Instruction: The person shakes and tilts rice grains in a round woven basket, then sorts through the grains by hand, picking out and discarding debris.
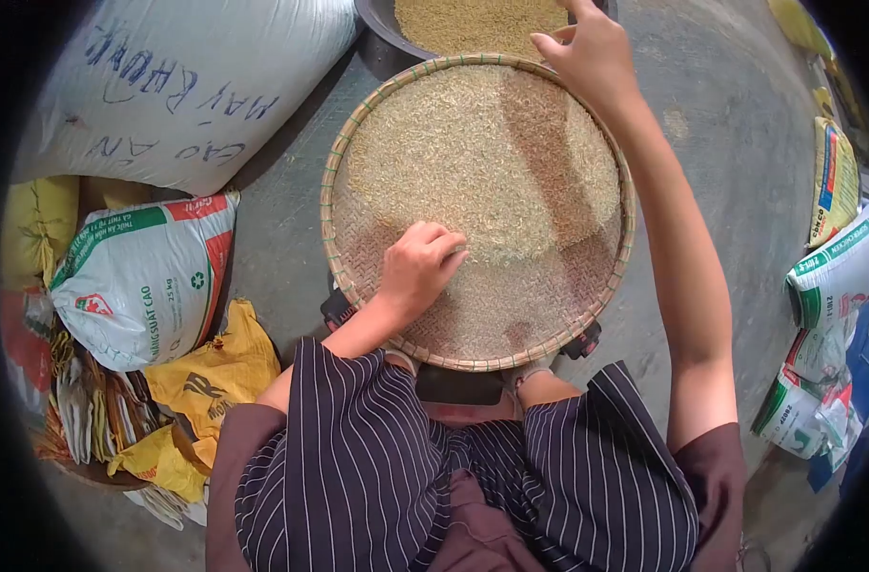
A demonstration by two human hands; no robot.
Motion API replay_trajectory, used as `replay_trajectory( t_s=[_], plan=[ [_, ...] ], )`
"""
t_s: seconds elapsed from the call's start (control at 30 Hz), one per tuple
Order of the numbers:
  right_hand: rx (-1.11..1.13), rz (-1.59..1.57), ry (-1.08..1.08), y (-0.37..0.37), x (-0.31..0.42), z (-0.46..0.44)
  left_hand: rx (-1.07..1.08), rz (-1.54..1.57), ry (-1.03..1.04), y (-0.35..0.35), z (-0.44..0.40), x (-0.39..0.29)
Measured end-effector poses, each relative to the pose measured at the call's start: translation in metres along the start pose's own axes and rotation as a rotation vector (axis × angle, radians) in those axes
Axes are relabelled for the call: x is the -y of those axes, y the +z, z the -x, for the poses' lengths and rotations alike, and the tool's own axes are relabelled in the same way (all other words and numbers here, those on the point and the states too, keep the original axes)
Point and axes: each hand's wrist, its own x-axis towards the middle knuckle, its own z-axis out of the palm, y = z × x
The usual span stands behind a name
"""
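Note:
A round woven bamboo winnowing tray (pixel 332 205) lies in front of my knees. Pale husky grain (pixel 444 143) is spread over most of it, thinner toward the near side. Over the tray's lower middle is my left hand (pixel 421 269), its thumb and fingers pinched together; whatever is between them is too small to make out. My right hand (pixel 592 55) is raised past the tray's far right rim, beside a dark basin (pixel 385 30) of yellowish grain (pixel 477 24). Its thumb stands apart from the fingers, and nothing shows in it. The top frame edge cuts off some fingertips.
A large white sack (pixel 187 86) with handwriting stands at the upper left. Below it are a printed feed bag (pixel 153 276) and yellow bags (pixel 215 372). More printed bags (pixel 835 267) line the right side of the grey floor (pixel 711 124).

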Motion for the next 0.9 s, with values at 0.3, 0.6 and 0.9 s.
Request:
replay_trajectory(
  t_s=[0.3, 0.6, 0.9],
  plan=[
    [-0.043, -0.127, -0.042, 0.008, -0.004, 0.105, -0.057, 0.012, -0.020, 0.008, -0.001, -0.003],
    [0.053, -0.386, 0.191, 0.002, 0.014, 0.206, -0.095, 0.053, -0.028, 0.010, 0.000, -0.001],
    [0.226, -0.374, 0.125, 0.031, 0.023, 0.235, -0.017, 0.178, -0.147, -0.001, 0.003, 0.001]
  ],
)
